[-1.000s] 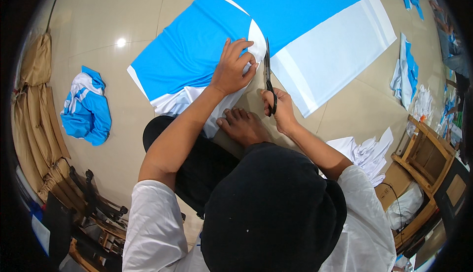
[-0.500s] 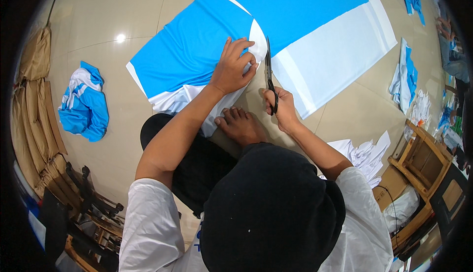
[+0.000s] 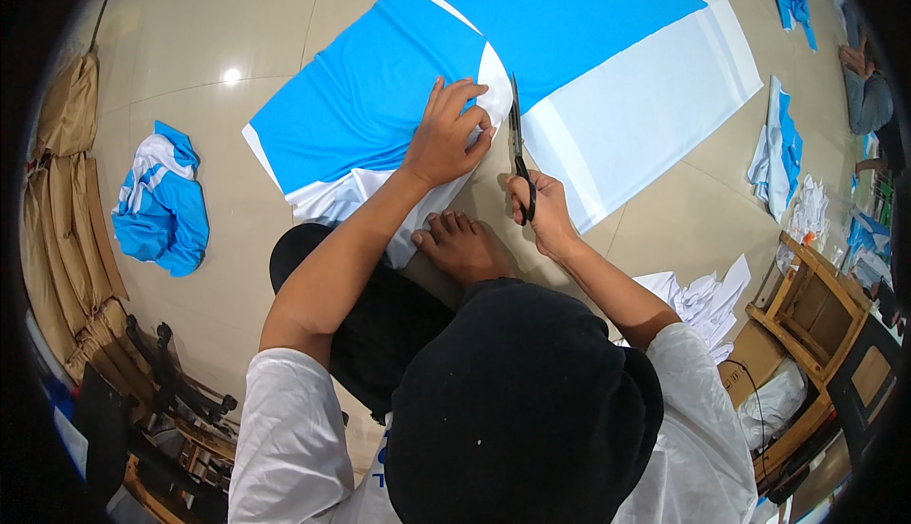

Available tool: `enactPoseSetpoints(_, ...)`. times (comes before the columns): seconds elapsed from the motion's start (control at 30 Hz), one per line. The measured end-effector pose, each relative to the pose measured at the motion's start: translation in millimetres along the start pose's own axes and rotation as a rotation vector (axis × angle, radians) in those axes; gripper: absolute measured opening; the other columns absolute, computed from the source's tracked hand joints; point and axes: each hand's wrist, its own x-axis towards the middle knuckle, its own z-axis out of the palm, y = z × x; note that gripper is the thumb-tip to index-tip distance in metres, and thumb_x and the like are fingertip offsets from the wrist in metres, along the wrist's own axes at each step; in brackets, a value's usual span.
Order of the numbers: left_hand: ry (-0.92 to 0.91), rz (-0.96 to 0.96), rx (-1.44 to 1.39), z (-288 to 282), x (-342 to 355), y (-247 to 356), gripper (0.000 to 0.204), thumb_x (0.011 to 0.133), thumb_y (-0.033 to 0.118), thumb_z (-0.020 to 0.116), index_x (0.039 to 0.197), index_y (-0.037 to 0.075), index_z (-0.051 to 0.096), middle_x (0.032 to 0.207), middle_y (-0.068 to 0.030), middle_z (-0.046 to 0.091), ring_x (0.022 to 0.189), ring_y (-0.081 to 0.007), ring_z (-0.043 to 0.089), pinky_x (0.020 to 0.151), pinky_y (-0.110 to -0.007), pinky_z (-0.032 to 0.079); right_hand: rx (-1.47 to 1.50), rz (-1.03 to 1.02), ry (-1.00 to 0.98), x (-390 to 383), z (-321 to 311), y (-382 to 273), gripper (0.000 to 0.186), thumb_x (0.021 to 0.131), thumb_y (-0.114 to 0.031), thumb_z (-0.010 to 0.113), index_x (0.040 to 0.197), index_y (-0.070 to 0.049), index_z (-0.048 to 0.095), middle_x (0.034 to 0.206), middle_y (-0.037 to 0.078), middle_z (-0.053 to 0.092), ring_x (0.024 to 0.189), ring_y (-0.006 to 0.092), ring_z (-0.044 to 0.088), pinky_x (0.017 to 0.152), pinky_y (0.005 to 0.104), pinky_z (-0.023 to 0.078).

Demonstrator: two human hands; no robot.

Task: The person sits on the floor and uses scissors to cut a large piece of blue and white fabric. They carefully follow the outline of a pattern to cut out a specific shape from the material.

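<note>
A wide sheet of blue and white fabric (image 3: 380,78) lies over the floor in front of me, bunched in folds near my foot. On its white edge, my left hand (image 3: 448,135) pinches the cloth between thumb and forefinger while the other fingers fan out. My right hand (image 3: 541,203) grips black-handled scissors (image 3: 516,140), whose blades point away from me. They appear almost closed, at the curved boundary between the pinched cloth and the flat blue and pale panel (image 3: 636,97) on the right. How much cloth lies between the blades is too fine to tell.
A crumpled blue and white cloth (image 3: 166,201) rests on the tiles at left, near brown wrapped bundles (image 3: 66,239). White scraps (image 3: 697,301) and a wooden stool (image 3: 807,306) are at right. Farther right are more cloth pieces (image 3: 778,149) and part of another person (image 3: 868,97).
My hands and the scissors keep nearly the same place. The whole view has shifted very slightly. At the far right, the other person's position has changed a little.
</note>
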Motion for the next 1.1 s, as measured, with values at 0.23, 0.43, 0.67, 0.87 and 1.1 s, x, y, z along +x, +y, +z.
enactPoseSetpoints(0.23,0.007,-0.004,-0.009,-0.4,0.6,1.5,0.013,0.092,0.013,0.077,0.095,0.009,0.065,0.144,-0.0145,0.062,0.145,-0.0405,0.054,0.126,-0.071,0.031,-0.038,-0.008,0.001,1.1,-5.7,-0.7,0.026,0.096,-0.022,0.078,0.081,-0.007,0.064,0.062,0.001,0.059,0.050,0.0087,0.052,0.048,0.0255,0.039)
enactPoseSetpoints(0.43,0.019,0.007,-0.011,-1.3,0.4,2.2,0.014,0.092,0.013,0.077,0.095,0.009,0.064,0.143,-0.0146,0.062,0.144,-0.0404,0.054,0.125,-0.072,0.031,-0.079,-0.014,-0.001,3.6,-12.1,-1.7,0.024,0.094,-0.020,0.078,0.080,-0.007,0.065,0.062,0.001,0.060,0.049,0.0077,0.052,0.048,0.0248,0.039)
enactPoseSetpoints(0.67,0.026,0.016,0.000,0.5,-1.4,0.5,0.014,0.093,0.013,0.076,0.096,0.010,0.063,0.143,-0.0144,0.062,0.145,-0.0403,0.054,0.125,-0.072,0.031,-0.133,-0.033,-0.020,6.1,-22.3,-5.0,0.025,0.093,-0.019,0.078,0.076,-0.007,0.064,0.060,0.000,0.058,0.048,0.0071,0.050,0.047,0.0249,0.038)
enactPoseSetpoints(0.87,0.028,0.017,0.004,0.8,-1.3,0.5,0.013,0.092,0.013,0.076,0.096,0.010,0.063,0.144,-0.0141,0.062,0.145,-0.0401,0.054,0.125,-0.072,0.032,-0.202,-0.014,-0.033,8.4,-33.1,-11.2,0.024,0.095,-0.020,0.076,0.078,-0.008,0.065,0.063,-0.002,0.058,0.049,0.0065,0.050,0.048,0.0242,0.039)
enactPoseSetpoints(1.1,0.035,0.016,0.013,-1.1,-0.6,1.8,0.013,0.091,0.013,0.076,0.095,0.011,0.064,0.143,-0.0138,0.063,0.144,-0.0402,0.055,0.125,-0.071,0.032,-0.168,0.004,-0.131,13.9,-38.4,-36.9,0.025,0.094,-0.023,0.080,0.081,-0.007,0.066,0.063,-0.002,0.058,0.050,0.0073,0.051,0.050,0.0241,0.040)
